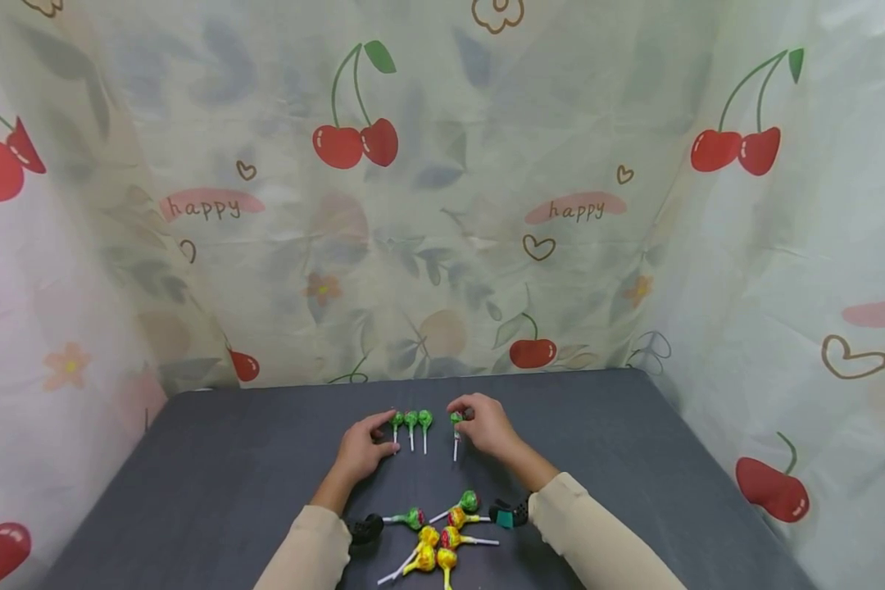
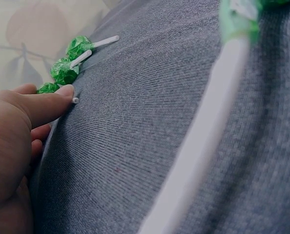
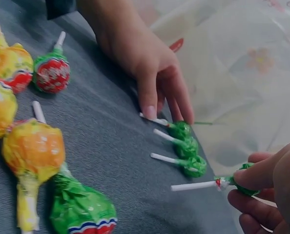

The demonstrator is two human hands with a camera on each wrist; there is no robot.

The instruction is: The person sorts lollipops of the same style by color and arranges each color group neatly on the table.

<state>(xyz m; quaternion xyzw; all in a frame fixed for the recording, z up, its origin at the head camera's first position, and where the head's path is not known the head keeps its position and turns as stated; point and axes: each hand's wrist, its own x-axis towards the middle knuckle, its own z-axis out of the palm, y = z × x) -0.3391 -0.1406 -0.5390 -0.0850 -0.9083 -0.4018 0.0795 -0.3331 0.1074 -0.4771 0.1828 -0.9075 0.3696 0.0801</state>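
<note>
Three green-wrapped lollipops lie side by side in a row on the grey cloth, sticks toward me. My left hand (image 1: 360, 452) is at the leftmost lollipop (image 1: 397, 419); its thumb touches the stick and a fingertip reaches the candy end. Beside it are the middle lollipop (image 1: 411, 419) and the right one (image 1: 425, 419). To the right of the row, my right hand (image 1: 491, 428) pinches another green lollipop (image 3: 194, 186) by its candy end between thumb and fingers. The stick of this lollipop points toward me, and the fingers partly hide its wrapper.
Nearer to me lies a loose group of yellow lollipops (image 1: 447, 559) with two green lollipops, one (image 1: 415, 518) by the left wrist and another (image 1: 469, 500) farther back. Patterned curtains (image 1: 442, 205) enclose the dark cloth-covered table (image 1: 251, 475) at the back and sides.
</note>
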